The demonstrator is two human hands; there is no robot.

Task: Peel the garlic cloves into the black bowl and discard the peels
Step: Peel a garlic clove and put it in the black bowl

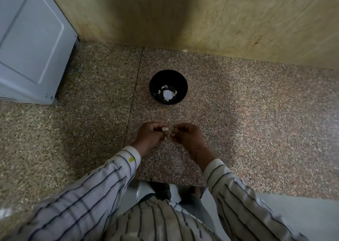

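Glossy black bowl [168, 87] on speckled polished stone counter [238, 112].

One black bowl [168, 87], two hands, one held garlic clove [165, 129].

The bowl [168, 87] is black, holding pale cloves [166, 94]; around it speckled pinkish-brown counter [238, 112], beyond it tan wall [165, 16]; nearer, navy-striped white sleeves [102, 182].

Bowl [168, 87] on counter [238, 116], beyond hands [169, 133].
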